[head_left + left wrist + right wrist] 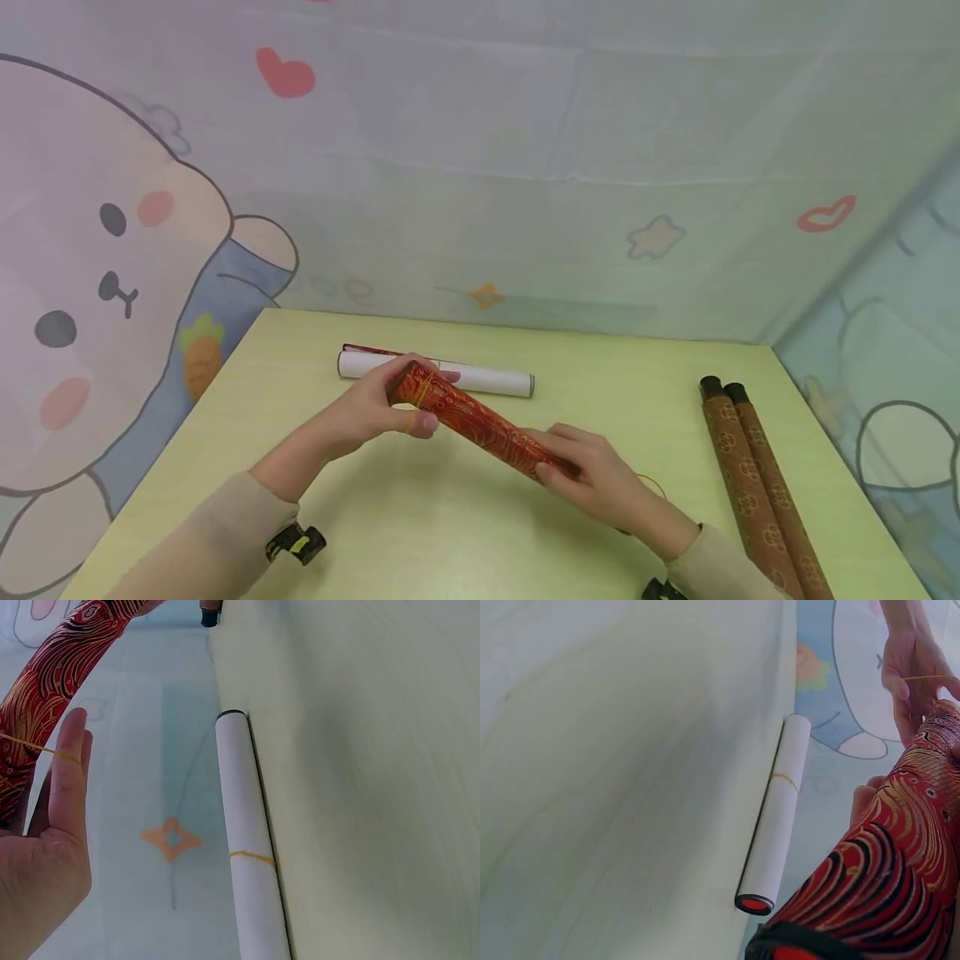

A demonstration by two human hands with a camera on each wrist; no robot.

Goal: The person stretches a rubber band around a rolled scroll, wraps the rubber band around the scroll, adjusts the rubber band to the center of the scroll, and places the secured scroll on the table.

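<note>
Above the table, a red roll (pixel 487 429) with a gold wave pattern slants down to the right. My right hand (pixel 600 475) grips its lower right end, thumb on the near side. At the upper left end is my left hand (pixel 378 408), its thumb and fingers spread around the roll. A thin yellow rubber band (pixel 30 742) stretches from the extended digits of that hand across the roll. In the right wrist view the band also spans the left hand (pixel 915 667). The roll (pixel 877 855) fills the lower right there.
Behind the hands a white roll (pixel 495 381) with an orange band (pixel 253 857) lies near the table's back edge. Two brown patterned rolls (pixel 750 492) with black ends lie side by side at the right. A thin yellow loop (pixel 656 483) shows beside the right wrist.
</note>
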